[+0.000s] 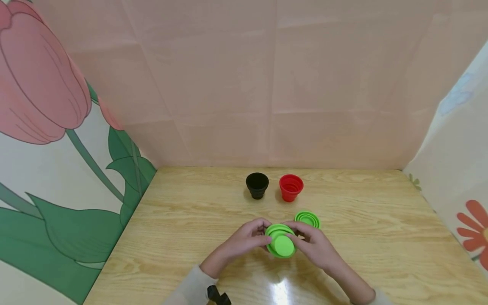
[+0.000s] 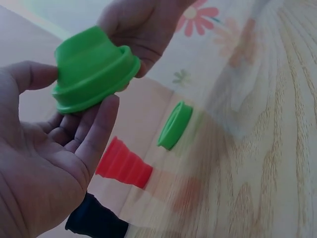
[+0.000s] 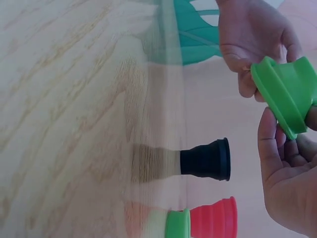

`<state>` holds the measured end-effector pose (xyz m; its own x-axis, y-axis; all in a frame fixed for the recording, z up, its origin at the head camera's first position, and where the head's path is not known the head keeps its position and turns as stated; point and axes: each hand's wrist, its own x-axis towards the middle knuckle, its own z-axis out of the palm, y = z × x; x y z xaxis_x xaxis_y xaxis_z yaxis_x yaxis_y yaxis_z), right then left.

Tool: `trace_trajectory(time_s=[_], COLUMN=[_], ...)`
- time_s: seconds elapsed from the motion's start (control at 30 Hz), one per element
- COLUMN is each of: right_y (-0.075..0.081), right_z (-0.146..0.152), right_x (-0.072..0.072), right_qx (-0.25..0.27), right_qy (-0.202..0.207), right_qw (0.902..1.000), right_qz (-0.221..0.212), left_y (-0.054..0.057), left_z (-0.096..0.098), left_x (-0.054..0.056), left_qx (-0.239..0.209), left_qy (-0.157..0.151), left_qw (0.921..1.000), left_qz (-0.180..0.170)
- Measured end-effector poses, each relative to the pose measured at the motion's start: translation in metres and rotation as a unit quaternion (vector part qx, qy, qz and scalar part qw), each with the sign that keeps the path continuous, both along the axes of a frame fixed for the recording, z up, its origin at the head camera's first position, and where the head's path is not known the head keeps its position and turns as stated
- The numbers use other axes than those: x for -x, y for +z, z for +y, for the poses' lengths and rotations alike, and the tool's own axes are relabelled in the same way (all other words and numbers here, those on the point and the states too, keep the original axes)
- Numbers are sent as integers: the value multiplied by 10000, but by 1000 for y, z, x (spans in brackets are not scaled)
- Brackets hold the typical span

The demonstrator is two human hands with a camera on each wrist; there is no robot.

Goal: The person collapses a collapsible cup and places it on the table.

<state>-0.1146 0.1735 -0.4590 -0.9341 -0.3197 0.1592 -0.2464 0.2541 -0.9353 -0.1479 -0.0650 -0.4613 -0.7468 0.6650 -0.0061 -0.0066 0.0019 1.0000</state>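
Both hands hold one green collapsible cup (image 1: 283,245), partly folded, its base turned toward the head camera. My left hand (image 1: 245,241) grips it from the left, with the thumb on its side and fingers at the rim. From the right, my right hand (image 1: 314,245) pinches the same cup by its side and rim. In the left wrist view the cup (image 2: 89,69) is raised above the table, its narrow end upward and its wide rim downward. A second green collapsible cup (image 1: 307,219), pressed flat, lies on the table just beyond the right hand.
A black cup (image 1: 257,185) and a red cup (image 1: 291,188) stand upright side by side toward the back of the wooden table (image 1: 190,203). Behind them hangs a plain pinkish backdrop (image 1: 221,84). Flower-printed sheets border both sides.
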Motion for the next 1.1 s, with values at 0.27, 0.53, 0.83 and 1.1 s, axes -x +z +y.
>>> trace_trajectory(time_s=[0.27, 0.53, 0.83, 1.1], right_y=[6, 5, 2, 3], right_z=[2, 0, -1, -1], right_x=[-2, 0, 2, 0], right_qx=[330, 416, 296, 160], right_qy=[199, 607, 729, 486], right_qw=[9972, 9969, 9954, 9979], right_qz=[-642, -279, 553, 388], left_y=[3, 3, 5, 4], left_z=[3, 3, 5, 6], left_x=[0, -1, -2, -2], left_qx=[112, 127, 246, 564], left_qy=[332, 241, 302, 698], left_qw=[9994, 9996, 9992, 9951], left_qz=[-28, -117, -100, 423])
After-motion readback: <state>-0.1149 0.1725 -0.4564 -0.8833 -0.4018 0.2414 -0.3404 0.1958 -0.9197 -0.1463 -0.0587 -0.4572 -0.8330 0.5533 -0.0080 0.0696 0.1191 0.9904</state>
